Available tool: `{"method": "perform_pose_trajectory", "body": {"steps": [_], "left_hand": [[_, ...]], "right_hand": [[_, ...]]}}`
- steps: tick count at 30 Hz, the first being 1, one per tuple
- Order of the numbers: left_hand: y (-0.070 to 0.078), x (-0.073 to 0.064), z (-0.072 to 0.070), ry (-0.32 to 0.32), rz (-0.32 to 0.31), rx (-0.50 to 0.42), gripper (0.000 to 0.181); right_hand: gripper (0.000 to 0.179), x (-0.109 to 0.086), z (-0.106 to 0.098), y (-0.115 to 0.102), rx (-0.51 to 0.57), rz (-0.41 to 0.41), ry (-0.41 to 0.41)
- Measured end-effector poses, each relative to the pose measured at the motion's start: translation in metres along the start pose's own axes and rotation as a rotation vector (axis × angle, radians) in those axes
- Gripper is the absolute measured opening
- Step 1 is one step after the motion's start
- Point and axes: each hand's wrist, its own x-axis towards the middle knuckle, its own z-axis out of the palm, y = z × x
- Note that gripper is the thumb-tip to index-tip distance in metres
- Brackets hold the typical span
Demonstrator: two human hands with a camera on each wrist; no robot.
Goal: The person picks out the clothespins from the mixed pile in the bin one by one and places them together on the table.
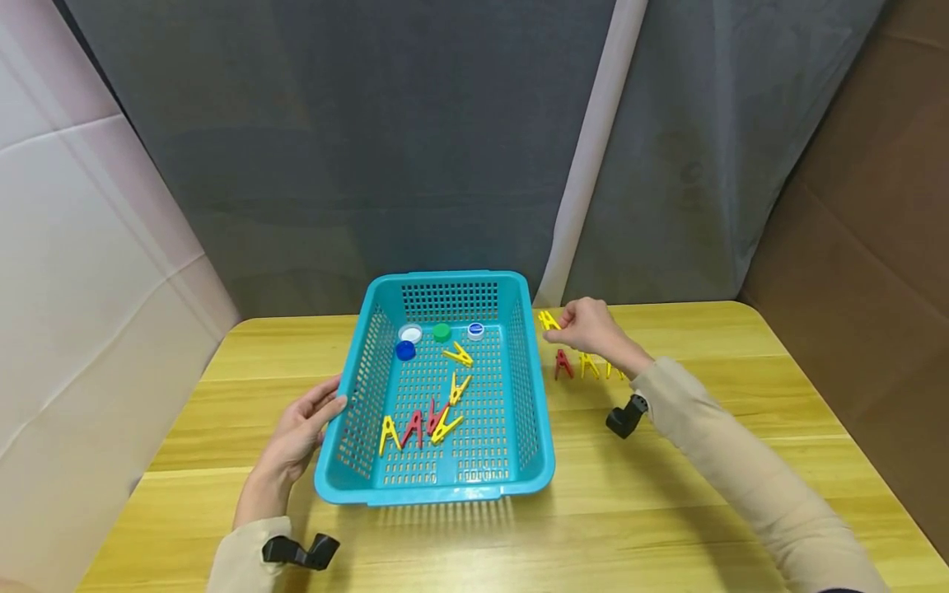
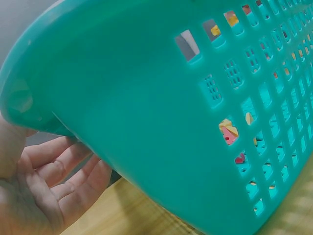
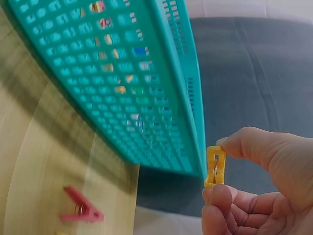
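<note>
My left hand [image 1: 296, 432] grips the left rim of a turquoise plastic basket [image 1: 530, 371], its thumb at the rim and its fingers beneath on the outside. Between thumb and fingertips, my right hand [image 3: 259, 181] pinches a small yellow clothespin [image 3: 215, 166] just beyond the basket's right side. Inside the basket lie several clothespins, such as a yellow one [image 1: 389, 433] and a red one [image 1: 413, 427]. Toward its far end are bottle caps: a green cap [image 1: 441, 333], a dark blue cap [image 1: 405, 351] and white ones.
On the wooden table [image 1: 638, 519], right of the basket and below my right hand, lie a red clothespin [image 1: 563, 364] and yellow clothespins [image 1: 588, 365]. A grey curtain [image 1: 371, 165] hangs along the far edge. White cloth [image 1: 89, 272] stands on the left, a brown panel [image 1: 860, 206] on the right.
</note>
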Motion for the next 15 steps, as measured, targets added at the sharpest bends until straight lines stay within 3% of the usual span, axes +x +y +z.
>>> {"method": "perform_pose_trajectory", "body": {"steps": [15], "left_hand": [[0.002,0.0,0.0,-0.004,-0.009,-0.015,0.059]], "right_hand": [[0.025,-0.01,-0.019,0.049,0.009,0.094,0.005]]}}
